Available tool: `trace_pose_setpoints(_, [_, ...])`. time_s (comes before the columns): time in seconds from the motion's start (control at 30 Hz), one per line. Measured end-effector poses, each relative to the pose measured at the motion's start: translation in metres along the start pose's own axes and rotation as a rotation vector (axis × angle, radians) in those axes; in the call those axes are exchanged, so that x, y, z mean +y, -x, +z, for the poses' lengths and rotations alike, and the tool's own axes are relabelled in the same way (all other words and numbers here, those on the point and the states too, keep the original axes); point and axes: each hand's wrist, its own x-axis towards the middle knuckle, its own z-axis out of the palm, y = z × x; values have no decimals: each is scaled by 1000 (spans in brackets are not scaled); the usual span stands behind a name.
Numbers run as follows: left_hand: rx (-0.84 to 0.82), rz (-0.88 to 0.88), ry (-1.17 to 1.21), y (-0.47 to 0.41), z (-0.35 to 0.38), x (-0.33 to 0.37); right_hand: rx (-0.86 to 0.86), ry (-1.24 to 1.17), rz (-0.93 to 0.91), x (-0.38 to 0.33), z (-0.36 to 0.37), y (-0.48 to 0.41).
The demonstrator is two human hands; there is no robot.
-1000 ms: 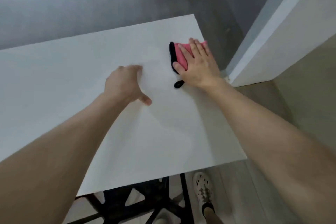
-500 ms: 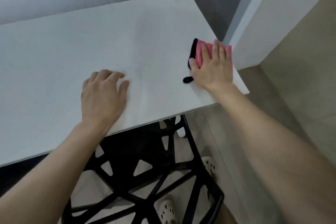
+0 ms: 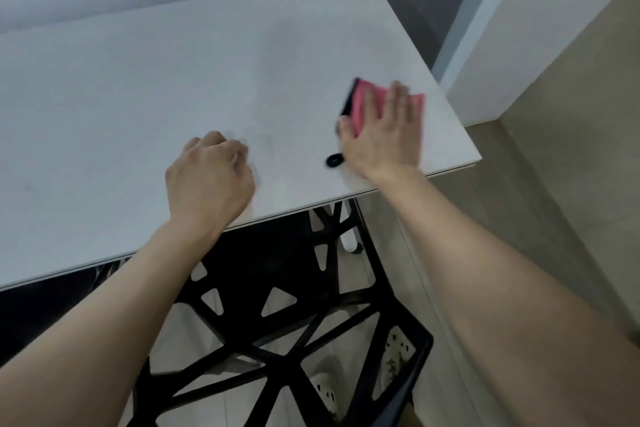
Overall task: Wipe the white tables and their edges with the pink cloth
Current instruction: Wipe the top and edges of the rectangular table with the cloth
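Cloth: flat on the table, near its right front corner.
Right hand: fingers straight, pressing the cloth (blurred).
Left hand: curled, empty, on the table.
Progress: top seemingly mid-wipe; edges probably left.

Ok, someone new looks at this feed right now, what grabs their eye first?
The pink cloth, the only bright colour, lies near the right end of the white table, pressed flat under the right hand. The left hand rests with curled fingers near the table's front edge, holding nothing. Below the table, a black frame with triangular cut-outs stands out against the pale floor.
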Motion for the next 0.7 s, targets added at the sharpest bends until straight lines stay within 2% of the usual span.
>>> trace_pose_setpoints(0.1, [-6,32,-4,3,0,-5,-79,-47,-461,-46,5,34])
trace_pose_setpoints(0.17, [-17,37,7,0,-1,-7,-108,-66,-622,-18,3,46])
trace_pose_setpoints(0.23, [-30,23,29,-2,-4,-6,-124,-59,-538,31,-2,37])
trace_pose_setpoints(0.33, [-35,22,63,-5,-7,-7,-47,-36,-130,81,-6,7])
trace_pose_setpoints(0.4, [-69,54,105,-10,-10,-14,10,2,72,57,-1,0])
trace_pose_setpoints(0.43, [-89,58,142,-11,-13,-19,22,4,61,29,2,3])
trace_pose_setpoints(0.47, [-99,50,179,-12,-17,-24,13,-15,-38,-3,6,10])
trace_pose_setpoints(0.57, [-15,-30,187,-13,-20,-45,-54,-46,-543,-82,19,44])
trace_pose_setpoints(0.6, [6,-61,164,-13,-19,-51,-74,-46,-634,-93,20,51])
trace_pose_setpoints(0.7, [-2,-82,91,-12,-11,-57,-103,-58,-744,-85,17,47])
